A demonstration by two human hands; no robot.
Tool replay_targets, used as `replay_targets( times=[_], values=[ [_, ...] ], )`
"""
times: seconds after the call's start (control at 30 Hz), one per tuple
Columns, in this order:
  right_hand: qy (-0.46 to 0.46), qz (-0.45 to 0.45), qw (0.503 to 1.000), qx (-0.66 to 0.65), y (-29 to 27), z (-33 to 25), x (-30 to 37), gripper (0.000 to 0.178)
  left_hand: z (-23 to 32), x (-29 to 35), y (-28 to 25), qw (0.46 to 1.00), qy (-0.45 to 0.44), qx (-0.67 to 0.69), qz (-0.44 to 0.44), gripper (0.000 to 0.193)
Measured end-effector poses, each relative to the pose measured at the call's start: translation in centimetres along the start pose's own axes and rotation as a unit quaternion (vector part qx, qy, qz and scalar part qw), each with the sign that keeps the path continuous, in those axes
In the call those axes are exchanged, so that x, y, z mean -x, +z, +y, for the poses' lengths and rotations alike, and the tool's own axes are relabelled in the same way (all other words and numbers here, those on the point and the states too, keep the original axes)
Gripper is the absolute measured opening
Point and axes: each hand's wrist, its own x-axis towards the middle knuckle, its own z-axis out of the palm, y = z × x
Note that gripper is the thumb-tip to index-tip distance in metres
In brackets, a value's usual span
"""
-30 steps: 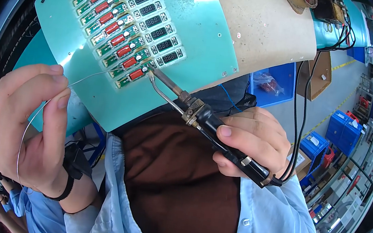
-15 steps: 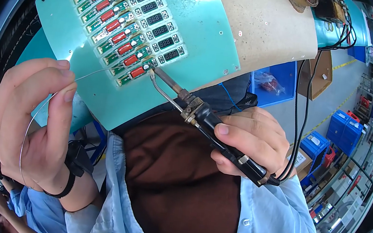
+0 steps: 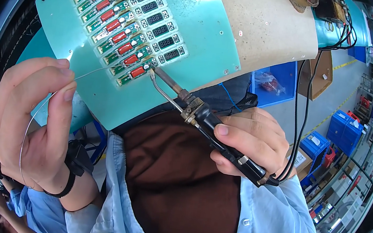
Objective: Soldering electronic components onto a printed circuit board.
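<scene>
Between thumb and fingers, my left hand (image 3: 33, 111) pinches a thin strand of solder wire (image 3: 91, 73). One end reaches across the lower circuit boards, while the rest curves down past my palm. My right hand (image 3: 255, 141) grips a black soldering iron (image 3: 209, 118) that has a thin metal tube beside its barrel. Its tip is at the right end of the lowest circuit board (image 3: 123, 81), near a red component (image 3: 138, 71). Whether wire and tip touch is too small to tell. Several similar boards and black display modules (image 3: 165, 42) sit in rows in a teal sheet (image 3: 205, 39).
A tan board (image 3: 271, 29) adjoins the teal sheet. Black cables (image 3: 294, 120) run from the iron's handle up to the far right. Beyond the bench edge are a blue bin (image 3: 268, 96) with a plastic bag, a cardboard box (image 3: 320, 75) and blue crates (image 3: 345, 130).
The end of the solder wire has moved slightly to the right, closer to the iron's tip. Both hands and the soldering iron stay nearly in place.
</scene>
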Motion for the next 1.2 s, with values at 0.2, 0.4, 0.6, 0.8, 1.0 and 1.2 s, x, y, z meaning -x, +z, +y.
replay_targets(
  times=[0.2,0.4,0.6,0.8,1.0,1.2],
  values=[
    [0.001,-0.003,1.0,0.001,-0.1,-0.2,0.1,0.04,-0.1,0.3,-0.1,1.0,0.004,-0.002,0.012,0.022],
    [0.007,0.015,1.0,-0.024,-0.7,-0.5,0.4,0.04,-0.3,0.7,-0.5,1.0,-0.005,-0.008,0.006,0.02],
    [0.008,0.023,0.999,-0.025,-0.8,-0.1,0.2,0.041,-0.5,1.0,-0.6,0.999,-0.034,0.003,-0.001,0.015],
    [0.014,0.049,0.999,-0.002,-2.4,0.8,-0.2,0.039,-0.5,0.6,-0.4,0.998,-0.037,-0.006,0.042,0.019],
    [0.062,0.224,0.97,0.069,-6.1,5.8,0.1,0.035,-1.0,2.1,-0.9,0.994,-0.082,0.013,0.075,0.013],
    [0.1,0.482,0.87,0.025,-7.3,11.7,-0.1,0.034,-1.0,2.8,-0.8,0.991,-0.106,0.013,0.079,0.01]
  ],
)
